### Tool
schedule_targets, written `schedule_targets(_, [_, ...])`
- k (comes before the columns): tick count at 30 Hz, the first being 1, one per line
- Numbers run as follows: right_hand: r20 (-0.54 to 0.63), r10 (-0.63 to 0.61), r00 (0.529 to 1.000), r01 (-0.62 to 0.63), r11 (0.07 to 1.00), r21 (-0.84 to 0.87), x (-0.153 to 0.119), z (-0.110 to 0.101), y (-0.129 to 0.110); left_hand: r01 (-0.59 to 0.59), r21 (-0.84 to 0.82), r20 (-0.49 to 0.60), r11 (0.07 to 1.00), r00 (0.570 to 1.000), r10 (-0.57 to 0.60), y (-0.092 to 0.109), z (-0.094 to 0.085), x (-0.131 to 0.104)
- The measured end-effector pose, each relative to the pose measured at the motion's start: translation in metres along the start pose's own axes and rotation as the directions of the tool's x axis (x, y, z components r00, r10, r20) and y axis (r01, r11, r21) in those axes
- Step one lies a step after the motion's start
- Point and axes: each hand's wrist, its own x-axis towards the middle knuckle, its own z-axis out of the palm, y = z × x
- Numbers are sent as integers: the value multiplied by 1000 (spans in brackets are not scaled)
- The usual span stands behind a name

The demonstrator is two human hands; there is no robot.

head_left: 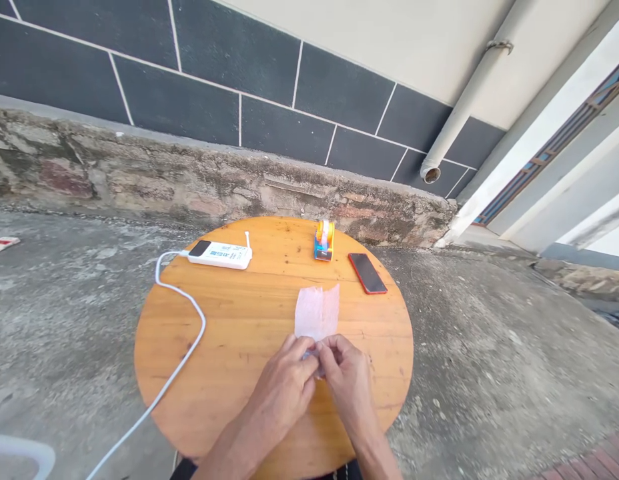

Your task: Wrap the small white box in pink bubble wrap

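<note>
Pinching the near end of a thin pinkish sheet (317,313) between thumb and fingers of both the left hand (284,377) and the right hand (348,373), with fingertips close together and perhaps around something small and bluish, too covered to tell. Working over a round wooden table (239,347), with the sheet stretching away from the fingers. Facing a yellow and blue tape dispenser (324,241) beyond the sheet, with a red-edged phone (368,274) to its right and, at far left, a white device (220,255) with a white cable (201,328) trailing off the edge
</note>
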Motion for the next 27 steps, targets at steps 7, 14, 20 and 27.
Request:
schedule_targets(7, [122,-76,990,101,972,-214,2,-10,-9,59,-162,-65,985,995,-70,-7,3,-6])
schedule_targets(14, [224,-128,966,196,928,-316,4,-12,-12,108,-290,-122,951,981,-149,-11,10,-7])
schedule_targets(20, [338,-219,915,343,863,-370,4,-17,-2,84,-373,-112,924,985,-134,-10,3,-8])
schedule_targets(27, [438,-189,879,395,802,-448,9,-18,-10,248,-454,-123,856,934,-336,-4,0,-1])
